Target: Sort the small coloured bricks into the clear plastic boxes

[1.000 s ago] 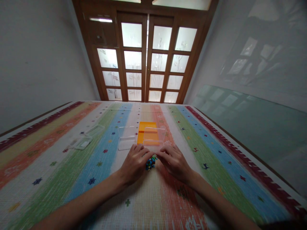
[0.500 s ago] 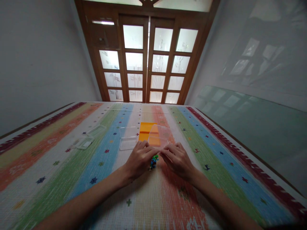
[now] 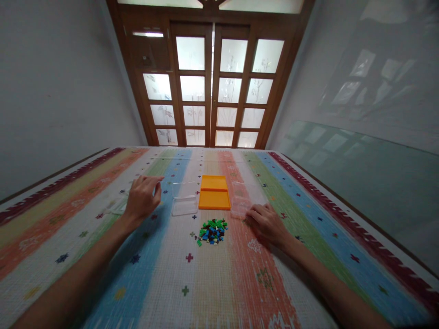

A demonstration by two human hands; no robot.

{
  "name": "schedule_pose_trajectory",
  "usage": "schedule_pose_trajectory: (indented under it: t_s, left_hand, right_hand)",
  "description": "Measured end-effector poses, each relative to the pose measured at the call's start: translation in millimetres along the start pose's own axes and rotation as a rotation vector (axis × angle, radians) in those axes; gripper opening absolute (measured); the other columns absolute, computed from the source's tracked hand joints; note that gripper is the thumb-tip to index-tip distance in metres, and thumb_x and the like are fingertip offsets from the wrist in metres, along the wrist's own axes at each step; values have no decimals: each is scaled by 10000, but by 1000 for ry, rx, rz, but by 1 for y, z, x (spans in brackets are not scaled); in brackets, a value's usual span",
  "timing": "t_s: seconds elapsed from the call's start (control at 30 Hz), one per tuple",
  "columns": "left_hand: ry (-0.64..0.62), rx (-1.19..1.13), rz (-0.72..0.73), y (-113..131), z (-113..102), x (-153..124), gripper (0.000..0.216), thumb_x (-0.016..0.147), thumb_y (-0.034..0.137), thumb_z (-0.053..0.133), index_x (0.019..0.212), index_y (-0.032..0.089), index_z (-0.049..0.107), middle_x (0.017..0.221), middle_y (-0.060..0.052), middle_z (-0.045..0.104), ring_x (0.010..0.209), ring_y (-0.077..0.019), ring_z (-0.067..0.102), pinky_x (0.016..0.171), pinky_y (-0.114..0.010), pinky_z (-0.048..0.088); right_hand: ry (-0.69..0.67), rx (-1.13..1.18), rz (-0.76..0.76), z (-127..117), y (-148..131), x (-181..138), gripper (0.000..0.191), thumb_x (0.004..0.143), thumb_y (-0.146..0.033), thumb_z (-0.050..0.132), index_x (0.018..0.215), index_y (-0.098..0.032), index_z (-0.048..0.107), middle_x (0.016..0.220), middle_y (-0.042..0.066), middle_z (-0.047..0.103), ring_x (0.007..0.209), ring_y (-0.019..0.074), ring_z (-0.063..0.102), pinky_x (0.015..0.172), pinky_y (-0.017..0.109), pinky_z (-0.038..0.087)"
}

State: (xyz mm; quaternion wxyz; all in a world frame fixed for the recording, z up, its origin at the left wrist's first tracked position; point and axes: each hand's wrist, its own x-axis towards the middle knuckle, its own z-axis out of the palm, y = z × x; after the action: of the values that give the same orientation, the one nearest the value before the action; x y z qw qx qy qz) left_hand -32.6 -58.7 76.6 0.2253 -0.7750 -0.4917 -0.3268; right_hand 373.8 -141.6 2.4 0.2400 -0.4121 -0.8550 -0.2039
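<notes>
My left hand [image 3: 143,197] hovers over the left of the table, its fingers stretched forward and thumb apart, holding nothing I can see. Partly hidden behind it lies a clear box with a pale green tint [image 3: 118,208]. My right hand [image 3: 266,222] has its fingers curled at the near right corner of a clear plastic box [image 3: 241,206], which lies opened flat on the cloth. Between the hands is a loose pile of small green, blue and dark brick pieces [image 3: 213,232].
Just beyond the pile lies an opened orange case [image 3: 214,199]. Left of it sits another clear plastic box [image 3: 184,206] with its lid raised. A striped cloth [image 3: 219,292] covers the table. Wooden glazed doors [image 3: 211,87] stand at the far end.
My hands have moved apart, the left toward the far left and the right slightly rightward. The clear box held between them now rests on the cloth, and the pile is uncovered.
</notes>
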Motion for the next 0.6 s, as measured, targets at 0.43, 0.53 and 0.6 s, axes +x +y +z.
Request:
schedule_pose_trajectory:
  t_s: [0.43,0.53,0.6]
  left_hand:
    - [-544,302,-367,-65,32,-29,472,887,289,395,1245,114,649,1262,-221,685,1167,-395,604,950,-528,453]
    - [-597,304,-358,-68,35,-31,437,905,279,370,1141,120,701,1225,-214,703,1159,-384,618,954,-506,451]
    - [-602,298,-349,-69,35,-30,431,912,274,353,1089,129,718,1197,-209,712,1152,-381,622,942,-495,454]
  right_hand:
    - [-101,56,100,9,0,-6,246,1014,-186,469,832,-177,635,851,62,661,712,177,510,725,327,274]
    - [-120,58,119,7,0,-6,254,1014,-194,469,821,-183,634,858,62,665,722,178,519,733,328,282]
    - [-127,66,125,6,-1,-6,264,1021,-206,465,819,-183,635,861,65,665,741,182,532,740,328,291]
